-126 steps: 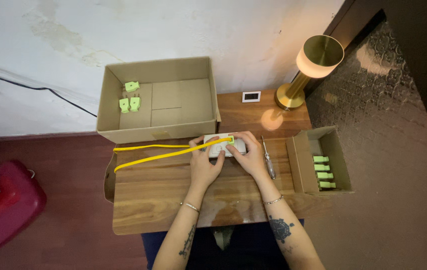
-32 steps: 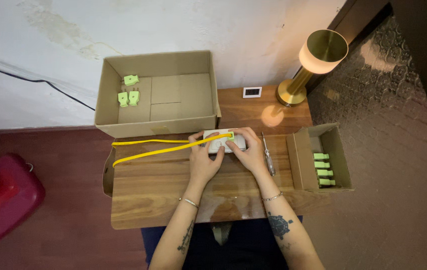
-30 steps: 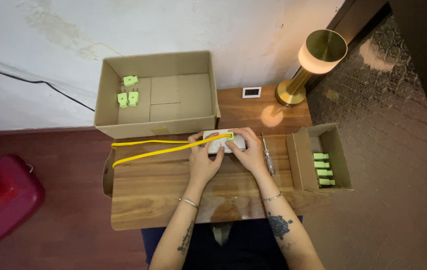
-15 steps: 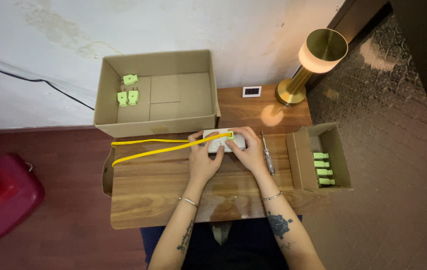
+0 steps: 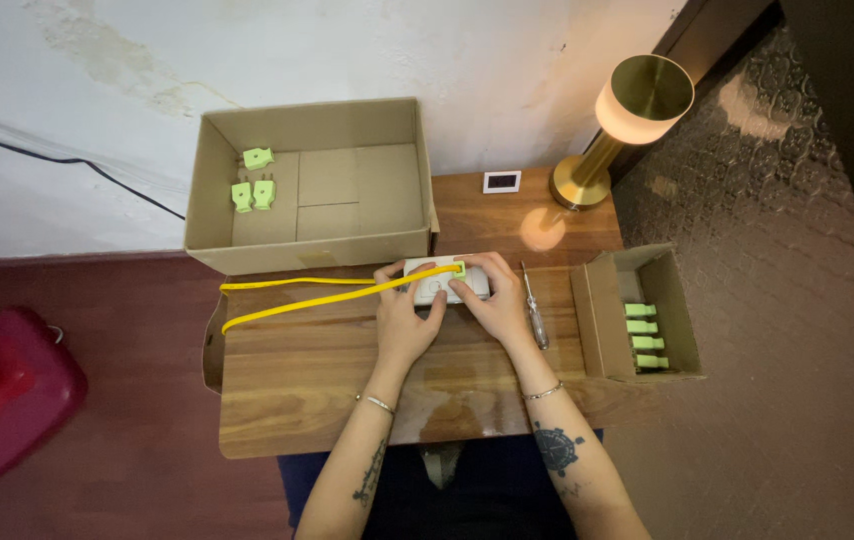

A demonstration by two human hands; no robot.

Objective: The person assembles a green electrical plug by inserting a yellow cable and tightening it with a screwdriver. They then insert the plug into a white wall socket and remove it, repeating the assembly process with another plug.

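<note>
A white power strip lies at the middle of the wooden table. My left hand grips its left end and my right hand grips its right end. A green plug sits on top of the strip, with a yellow cable running from it to the left across the table and looping back. My fingers hide part of the strip.
A large open cardboard box with three green plugs stands behind. A small cardboard box with several green plugs is at right, a screwdriver beside it. A gold lamp, a small white device and a red container surround the table.
Both hands stay on the power strip with only slight finger shifts. The view has drifted a little since the earliest frame.
</note>
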